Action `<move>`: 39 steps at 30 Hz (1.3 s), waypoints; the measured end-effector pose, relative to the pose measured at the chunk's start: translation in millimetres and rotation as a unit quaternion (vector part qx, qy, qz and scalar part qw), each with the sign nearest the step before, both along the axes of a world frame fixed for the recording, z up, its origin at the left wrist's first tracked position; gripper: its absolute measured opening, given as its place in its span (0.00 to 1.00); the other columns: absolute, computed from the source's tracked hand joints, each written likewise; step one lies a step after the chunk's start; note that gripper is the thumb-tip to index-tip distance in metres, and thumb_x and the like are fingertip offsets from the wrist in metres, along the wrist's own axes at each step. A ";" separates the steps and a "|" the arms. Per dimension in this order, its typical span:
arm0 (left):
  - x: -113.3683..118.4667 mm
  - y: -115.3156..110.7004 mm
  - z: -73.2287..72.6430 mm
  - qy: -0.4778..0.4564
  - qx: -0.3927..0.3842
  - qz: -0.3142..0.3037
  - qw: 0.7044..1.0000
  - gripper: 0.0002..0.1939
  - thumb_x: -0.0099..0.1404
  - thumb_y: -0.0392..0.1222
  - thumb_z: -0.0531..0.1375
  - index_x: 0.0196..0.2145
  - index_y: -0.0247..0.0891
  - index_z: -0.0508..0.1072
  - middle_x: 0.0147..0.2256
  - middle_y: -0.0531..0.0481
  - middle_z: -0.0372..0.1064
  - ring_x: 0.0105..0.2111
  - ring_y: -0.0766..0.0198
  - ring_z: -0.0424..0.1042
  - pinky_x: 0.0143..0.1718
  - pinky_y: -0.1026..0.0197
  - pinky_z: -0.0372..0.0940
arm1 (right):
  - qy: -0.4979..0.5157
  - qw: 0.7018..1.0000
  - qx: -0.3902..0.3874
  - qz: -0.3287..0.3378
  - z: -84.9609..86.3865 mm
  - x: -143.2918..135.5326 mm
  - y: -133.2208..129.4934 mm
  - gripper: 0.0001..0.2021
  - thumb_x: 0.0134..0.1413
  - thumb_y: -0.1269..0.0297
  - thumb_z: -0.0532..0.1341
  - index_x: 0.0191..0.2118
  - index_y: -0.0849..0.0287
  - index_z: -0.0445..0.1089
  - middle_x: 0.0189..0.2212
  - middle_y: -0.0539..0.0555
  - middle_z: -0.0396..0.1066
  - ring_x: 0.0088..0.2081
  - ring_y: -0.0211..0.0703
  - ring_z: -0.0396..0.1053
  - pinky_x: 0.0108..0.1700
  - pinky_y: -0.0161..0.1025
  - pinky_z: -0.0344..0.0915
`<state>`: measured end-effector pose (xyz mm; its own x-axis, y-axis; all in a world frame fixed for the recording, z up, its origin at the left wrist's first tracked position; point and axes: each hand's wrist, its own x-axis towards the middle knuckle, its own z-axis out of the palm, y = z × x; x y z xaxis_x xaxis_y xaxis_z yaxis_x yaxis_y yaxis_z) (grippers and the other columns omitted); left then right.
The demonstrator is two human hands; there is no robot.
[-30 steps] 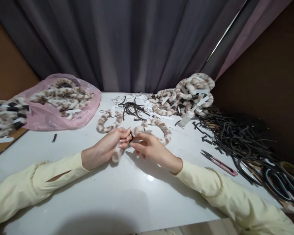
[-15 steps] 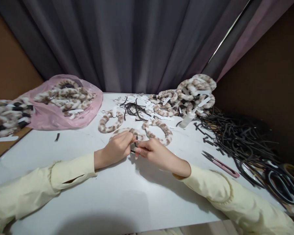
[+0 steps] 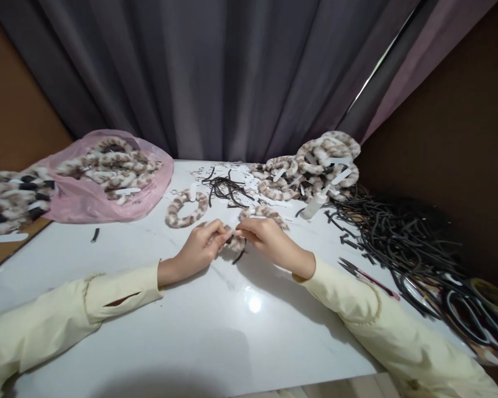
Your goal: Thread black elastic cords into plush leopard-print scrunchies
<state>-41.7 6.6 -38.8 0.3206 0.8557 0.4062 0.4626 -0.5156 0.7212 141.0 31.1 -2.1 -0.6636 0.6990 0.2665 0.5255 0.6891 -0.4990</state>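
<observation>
Dark curtains [image 3: 199,83] stand behind a glossy white bench [image 3: 191,337]; take its curtain side as 12 o'clock. At the centre, between the two hands, is a brown-spotted furry strap [image 3: 237,245], its visible stretch running roughly from 10 to 4 o'clock, with a black cord end [image 3: 239,257] hanging below it. From the left hand [image 3: 201,249] the strap lies at 3 o'clock; from the right hand [image 3: 269,240], nearer 9. Both hands touch it, so neither is closer. The left fingers are clamped on the fur, the right fingers pinched together on its upper right edge, the exact hold hidden.

From the strap, one furry ring [image 3: 176,213] rests at 10 o'clock, another [image 3: 270,212] at 1, partly behind the right hand, and pink-handled thread snips [image 3: 369,277] near 4. White tabs on the loops look blank; no brand, label or writing can be read.
</observation>
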 end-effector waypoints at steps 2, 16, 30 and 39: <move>1.5 -3.5 3.2 -0.034 -0.043 -0.002 0.998 0.11 0.64 0.42 0.51 0.24 0.37 0.61 0.20 0.56 0.61 0.22 0.69 0.61 0.24 0.67 0.56 | 0.024 1.000 -0.013 0.001 -3.1 0.1 5.1 0.10 0.57 0.73 0.54 0.27 0.64 0.69 0.23 0.52 0.66 0.26 0.35 0.60 0.30 0.31 0.52; 3.2 -12.1 4.7 -0.003 -0.016 0.005 1.000 0.04 0.61 0.40 0.52 0.33 0.38 0.64 0.26 0.53 0.68 0.24 0.67 0.64 0.26 0.66 0.56 | 0.053 0.988 -0.144 0.035 -25.0 -1.6 15.4 0.13 0.58 0.63 0.55 0.28 0.64 0.72 0.18 0.47 0.62 0.24 0.33 0.57 0.29 0.30 0.52; 1.5 18.2 0.6 -0.316 -0.420 0.061 0.849 0.11 0.58 0.38 0.58 0.22 0.35 0.59 0.17 0.58 0.53 0.13 0.78 0.49 0.13 0.73 0.42 | 0.075 0.997 -0.012 -0.014 -12.0 -15.9 -33.0 0.21 0.44 0.83 0.48 0.41 0.61 0.69 0.38 0.56 0.73 0.37 0.42 0.69 0.40 0.34 0.62; -2.6 28.1 -2.4 -0.403 -0.444 0.024 0.800 0.11 0.56 0.31 0.57 0.19 0.34 0.58 0.18 0.57 0.53 0.12 0.80 0.49 0.12 0.75 0.44 | 0.016 0.996 -0.088 -0.026 -36.5 -22.1 -30.1 0.34 0.43 0.84 0.47 0.60 0.63 0.53 0.59 0.63 0.54 0.57 0.51 0.57 0.55 0.46 0.56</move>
